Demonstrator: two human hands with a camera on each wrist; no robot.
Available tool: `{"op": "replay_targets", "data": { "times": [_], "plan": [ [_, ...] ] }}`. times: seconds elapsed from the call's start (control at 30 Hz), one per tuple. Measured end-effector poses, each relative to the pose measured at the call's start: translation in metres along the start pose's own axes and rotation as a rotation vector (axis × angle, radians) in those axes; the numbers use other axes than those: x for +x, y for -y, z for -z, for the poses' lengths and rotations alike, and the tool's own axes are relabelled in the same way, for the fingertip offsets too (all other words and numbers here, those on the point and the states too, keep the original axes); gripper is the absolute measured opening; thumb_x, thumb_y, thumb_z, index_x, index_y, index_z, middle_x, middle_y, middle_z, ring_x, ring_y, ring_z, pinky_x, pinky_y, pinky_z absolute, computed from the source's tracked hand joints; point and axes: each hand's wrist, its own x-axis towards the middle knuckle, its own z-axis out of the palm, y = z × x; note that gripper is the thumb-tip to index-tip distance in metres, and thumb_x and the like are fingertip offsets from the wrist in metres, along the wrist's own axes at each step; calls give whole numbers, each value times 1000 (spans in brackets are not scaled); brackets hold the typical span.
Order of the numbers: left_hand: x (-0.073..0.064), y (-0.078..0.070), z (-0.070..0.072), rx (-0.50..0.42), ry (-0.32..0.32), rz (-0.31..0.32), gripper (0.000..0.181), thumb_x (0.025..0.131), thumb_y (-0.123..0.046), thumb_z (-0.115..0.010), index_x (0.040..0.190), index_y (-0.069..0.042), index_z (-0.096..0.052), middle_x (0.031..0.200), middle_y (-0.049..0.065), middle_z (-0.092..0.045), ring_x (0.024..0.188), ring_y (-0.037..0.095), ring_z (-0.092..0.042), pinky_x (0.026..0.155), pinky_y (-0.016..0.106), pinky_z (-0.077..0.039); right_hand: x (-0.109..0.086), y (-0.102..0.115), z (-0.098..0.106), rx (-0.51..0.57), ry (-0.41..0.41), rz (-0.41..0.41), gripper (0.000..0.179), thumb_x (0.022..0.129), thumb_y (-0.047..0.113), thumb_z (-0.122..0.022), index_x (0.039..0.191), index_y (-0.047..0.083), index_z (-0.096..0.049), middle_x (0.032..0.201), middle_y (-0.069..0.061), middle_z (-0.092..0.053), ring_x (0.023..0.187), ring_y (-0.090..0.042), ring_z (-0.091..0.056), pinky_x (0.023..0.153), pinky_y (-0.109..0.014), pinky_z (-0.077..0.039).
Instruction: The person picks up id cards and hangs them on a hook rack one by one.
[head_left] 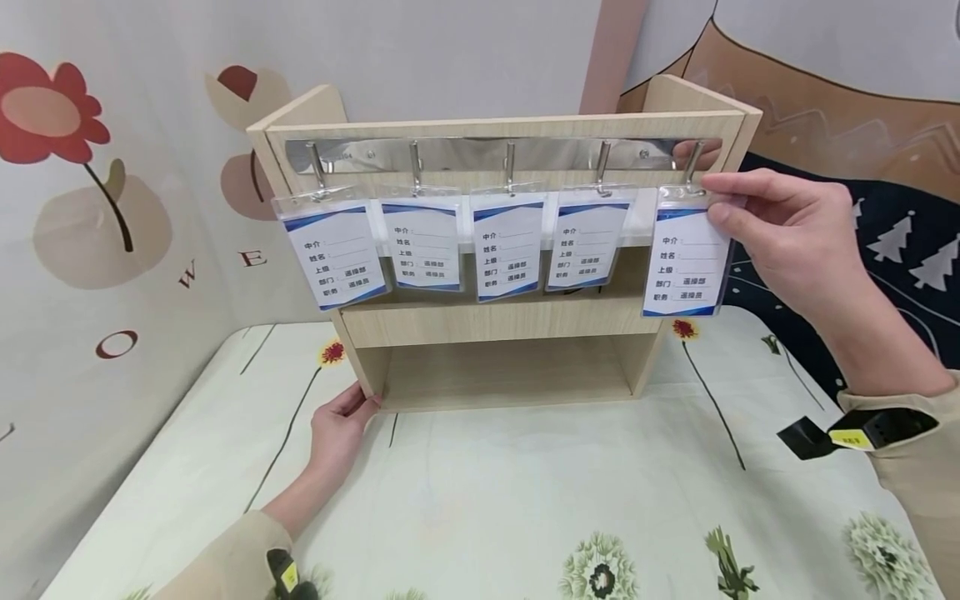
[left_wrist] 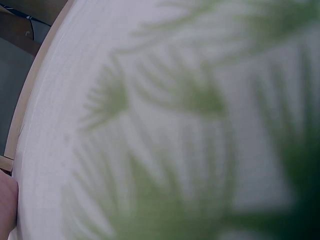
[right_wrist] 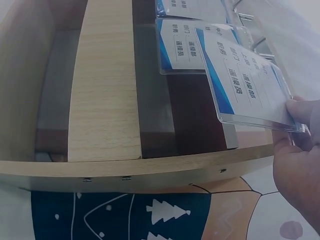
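Note:
My right hand (head_left: 806,237) pinches the upper right corner of a clear ID badge holder (head_left: 678,262) between thumb and fingers. This badge hangs at the rightmost metal hook (head_left: 693,158) of a pale wooden shelf (head_left: 495,327), and its printed card faces me. In the right wrist view the same badge holder (right_wrist: 247,85) tilts out from the rack, gripped along its top edge. Down at the shelf's lower left corner, my left hand (head_left: 339,433) holds the wooden side panel with its fingertips. Only a sliver of that hand (left_wrist: 7,202) shows in the left wrist view.
Several more badge holders (head_left: 508,246) hang in a row on the other hooks, the leftmost one (head_left: 335,254) slanted. Below them is an open lower compartment (head_left: 502,371). A floral white cloth (head_left: 480,492) covers the table, and printed curtains (head_left: 465,58) stand behind.

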Motion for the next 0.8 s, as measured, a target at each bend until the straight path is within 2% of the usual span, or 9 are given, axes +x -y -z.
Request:
{"op": "replay_targets", "data": {
  "times": [0.47,0.7,0.8],
  "plan": [
    [0,2,0,6,-4,4,46,100,-4,-64,144,2,-55,140,20,-58,107,-3,-63,87,11,-52,2,-3,-4,-27,1,-46,33,96,3,-70,128,12,-74,112,8,-72,91,-14,-63,79,-10,-51],
    [1,1,0,12,-4,-6,46,100,-4,-65,144,1,-55,140,19,-59,108,-1,-63,87,11,-52,5,-5,-8,-40,-42,61,31,94,-4,-70,123,7,-76,111,10,-73,93,-12,-65,82,-10,-52],
    [1,1,-1,8,-4,-3,46,100,-3,-64,145,2,-54,140,20,-58,108,-2,-63,87,12,-53,5,-6,-10,-48,-48,76,31,94,-6,-69,122,7,-76,110,10,-73,94,-10,-65,84,-10,-51]
  ]
}}
